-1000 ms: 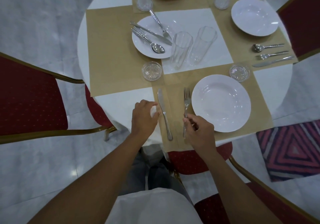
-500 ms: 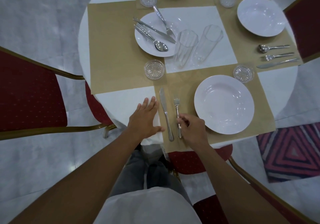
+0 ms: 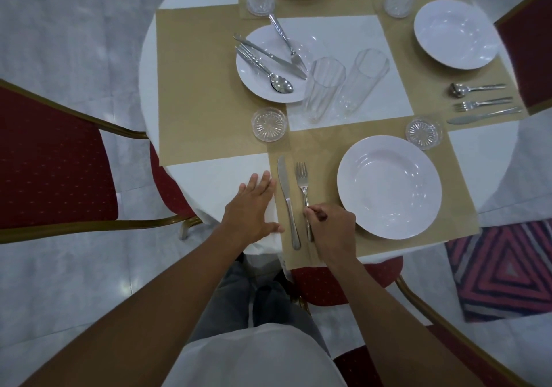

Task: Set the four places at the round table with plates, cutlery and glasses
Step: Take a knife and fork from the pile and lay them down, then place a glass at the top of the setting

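Fork (image 3: 302, 183) barely shifted since half a second ago; a second ago it lay further right, close to the near plate (image 3: 389, 187). It lies on the tan mat parallel to the knife (image 3: 286, 201), just right of it, left of the plate. Right hand (image 3: 331, 231) pinches the fork handle, fingers closed on it. Left hand (image 3: 254, 210) flat on the table (image 3: 209, 183), fingers spread, holding nothing, just left of the knife. Two tall glasses (image 3: 343, 88) stand mid-table beside a far plate (image 3: 268, 67) piled with cutlery.
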The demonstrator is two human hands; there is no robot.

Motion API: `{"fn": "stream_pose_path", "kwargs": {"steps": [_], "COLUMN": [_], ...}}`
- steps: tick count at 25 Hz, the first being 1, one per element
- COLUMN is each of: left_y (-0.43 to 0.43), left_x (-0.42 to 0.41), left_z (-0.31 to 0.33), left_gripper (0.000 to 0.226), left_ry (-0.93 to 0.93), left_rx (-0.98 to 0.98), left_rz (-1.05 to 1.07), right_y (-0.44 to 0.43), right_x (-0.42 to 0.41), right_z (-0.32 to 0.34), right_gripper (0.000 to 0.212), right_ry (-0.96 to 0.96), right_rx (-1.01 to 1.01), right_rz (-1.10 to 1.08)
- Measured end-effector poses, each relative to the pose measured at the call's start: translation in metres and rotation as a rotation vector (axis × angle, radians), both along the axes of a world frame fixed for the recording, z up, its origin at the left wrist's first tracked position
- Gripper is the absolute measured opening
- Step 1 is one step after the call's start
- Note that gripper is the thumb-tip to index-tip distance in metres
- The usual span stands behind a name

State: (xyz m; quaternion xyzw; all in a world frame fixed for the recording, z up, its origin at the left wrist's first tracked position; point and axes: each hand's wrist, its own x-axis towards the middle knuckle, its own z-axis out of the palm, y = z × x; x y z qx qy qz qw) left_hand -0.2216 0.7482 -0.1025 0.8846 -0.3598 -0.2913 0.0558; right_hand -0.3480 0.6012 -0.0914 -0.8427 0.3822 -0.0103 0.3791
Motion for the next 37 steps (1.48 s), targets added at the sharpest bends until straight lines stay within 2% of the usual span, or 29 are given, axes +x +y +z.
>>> {"fn": "stream_pose_path", "kwargs": {"steps": [3, 6, 7, 10, 12, 17, 19, 21, 24, 26, 28, 30, 33, 35, 37], "left_y": [-0.005, -0.03, -0.044, -0.092, -0.123, -0.161, -0.163, -0.169, -0.174, -0.175, -0.175, -0.177, -0.182, -0.184, -0.186], "left_x": [0.005, 0.022, 0.027, 0.037, 0.046, 0.071, 0.073, 0.067, 0.066, 0.069, 0.07, 0.07, 0.068, 0.069, 0.07], "left_z": [0.013, 0.035, 0.04, 0.044, 0.037, -0.002, -0.013, -0.009, -0.005, -0.012, -0.013, -0.012, -0.006, -0.006, -0.002], "left_gripper": [0.098, 0.05, 0.041, 0.042, 0.045, 0.05, 0.042, 0.046, 0.057, 0.051, 0.041, 0.041, 0.043, 0.045, 0.043], "left_ry": [0.018, -0.056, -0.08, -0.005, 0.053, 0.056, 0.022, 0.074, 0.047, 0.035, -0.065, -0.079, -0.009, 0.064, 0.048], "left_rx": [0.0, -0.134, -0.197, -0.331, -0.354, -0.255, -0.239, -0.246, -0.259, -0.274, -0.256, -0.244, -0.214, -0.17, -0.138], "left_rz": [0.021, 0.134, 0.155, 0.103, 0.028, -0.121, -0.13, -0.069, -0.02, -0.073, -0.132, -0.081, -0.075, -0.071, 0.004], "right_y": [-0.009, -0.037, -0.05, -0.086, -0.109, -0.154, -0.164, -0.175, -0.185, -0.188, -0.19, -0.194, -0.212, -0.227, -0.243], "right_x": [0.005, 0.017, 0.022, 0.04, 0.056, 0.105, 0.121, 0.135, 0.147, 0.15, 0.147, 0.136, 0.106, 0.081, 0.06], "right_z": [0.012, 0.027, 0.032, 0.046, 0.05, 0.044, 0.04, 0.037, 0.034, 0.033, 0.036, 0.043, 0.057, 0.064, 0.068], "right_gripper": [0.017, 0.016, 0.015, 0.011, 0.015, 0.054, 0.072, 0.081, 0.08, 0.074, 0.069, 0.066, 0.061, 0.059, 0.059], "right_ry": [-0.057, -0.17, -0.202, -0.25, -0.262, -0.26, -0.253, -0.261, -0.247, -0.268, -0.311, -0.383, -0.49, -0.496, -0.47], "right_rx": [-0.017, -0.088, -0.078, -0.053, -0.009, 0.1, 0.104, 0.092, 0.085, 0.098, 0.105, 0.101, 0.038, -0.021, -0.068], "right_rz": [-0.061, -0.148, -0.19, -0.251, -0.261, -0.236, -0.192, -0.165, -0.123, -0.127, -0.154, -0.216, -0.367, -0.445, -0.488]}}
